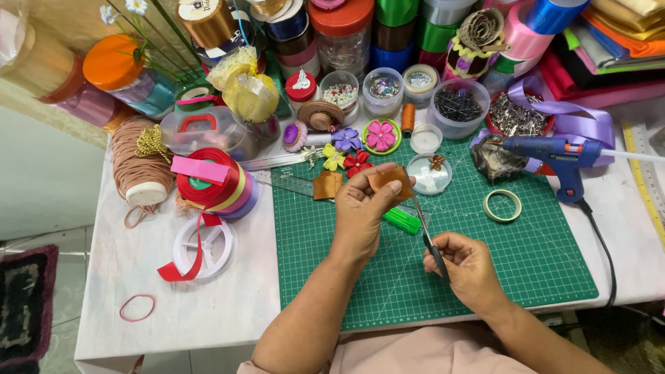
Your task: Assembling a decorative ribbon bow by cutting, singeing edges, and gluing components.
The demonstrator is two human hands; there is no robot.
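Above the green cutting mat, the left hand pinches a brown ribbon piece; the right hand, just below it, grips scissors whose blades meet the ribbon's lower edge. Trimming looks under way, and the cut calls for holding the ribbon taut.

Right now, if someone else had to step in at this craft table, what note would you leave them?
Left hand: pinches a small brown ribbon piece above the green cutting mat.
Right hand: holds scissors, blades up at the piece's edge.
Nearby: more brown pieces on the mat, finished ribbon flowers behind, blue glue gun at right.
Done: some pieces cut.
Left: this piece's trimming looks unfinished.
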